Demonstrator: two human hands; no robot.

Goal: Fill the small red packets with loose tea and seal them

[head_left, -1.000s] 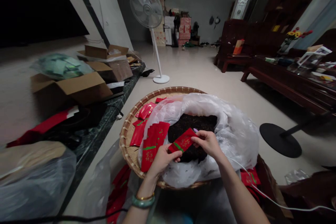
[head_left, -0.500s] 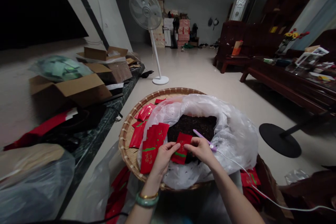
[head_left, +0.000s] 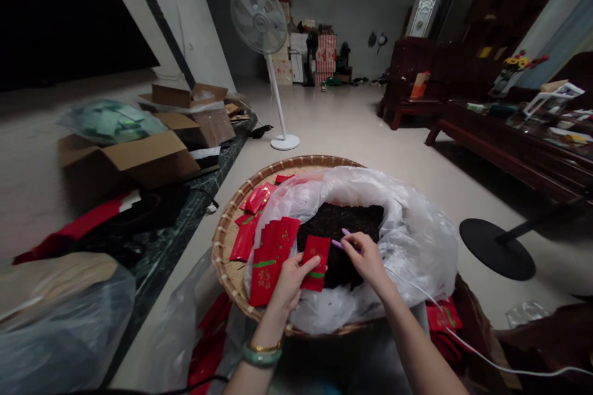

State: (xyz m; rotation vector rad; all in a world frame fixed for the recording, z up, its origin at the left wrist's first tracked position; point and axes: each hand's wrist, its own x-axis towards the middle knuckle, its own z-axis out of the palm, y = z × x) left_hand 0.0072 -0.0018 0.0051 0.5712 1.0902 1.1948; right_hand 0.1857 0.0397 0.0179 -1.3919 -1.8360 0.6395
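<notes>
Red envelope (head_left: 315, 262) | in left hand (head_left: 291, 282) | right hand (head_left: 367, 258): purple stick (head_left: 345, 232) (pinched)

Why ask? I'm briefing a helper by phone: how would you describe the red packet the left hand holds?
Find the round woven tray, with a clear plastic bag of dark crumbly material on it. Over that material, the left hand pinches a single red packet with a green stripe, separate from the fanned red stack and beside the right hand's lilac stick.
</notes>
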